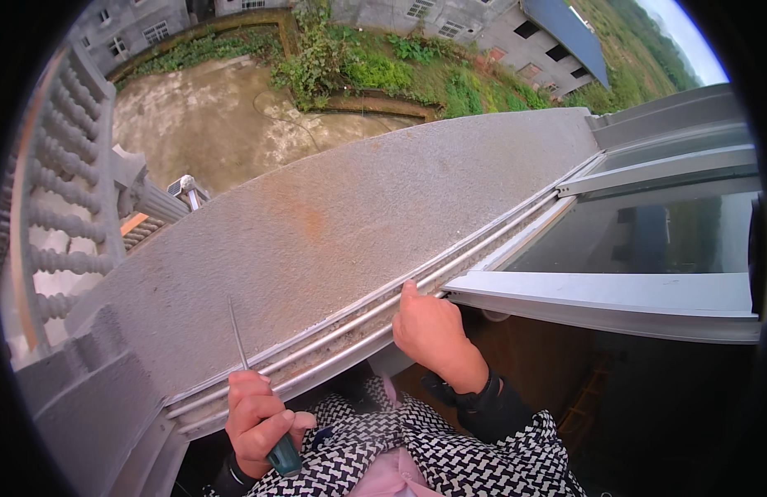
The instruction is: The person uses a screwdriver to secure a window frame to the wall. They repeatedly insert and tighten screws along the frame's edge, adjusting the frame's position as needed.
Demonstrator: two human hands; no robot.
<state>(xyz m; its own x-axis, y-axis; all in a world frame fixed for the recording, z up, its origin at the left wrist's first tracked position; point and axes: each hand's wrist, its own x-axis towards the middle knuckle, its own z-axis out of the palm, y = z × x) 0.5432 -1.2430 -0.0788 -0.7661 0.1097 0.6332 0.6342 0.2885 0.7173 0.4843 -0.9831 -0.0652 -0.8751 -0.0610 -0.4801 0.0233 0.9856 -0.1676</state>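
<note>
My left hand (259,424) is closed around a screwdriver (284,455) with a dark green handle and a long thin metal shaft. The shaft points up and away over the ledge, beyond the left part of the window track (342,319). My right hand (440,333) is seen from the back, its fingers curled in. One fingertip reaches to the track's rails, just left of the sliding window frame (603,294). The palm side is hidden, so I cannot tell whether anything is in it. Dirt lies between the rails.
Outside the track spreads a rough concrete ledge (317,215) with a curved outer edge and a drop to a yard (209,124). A baluster railing (69,182) stands at the left. Glass panes (648,228) are at the right. Plants (375,70) and grey buildings lie below.
</note>
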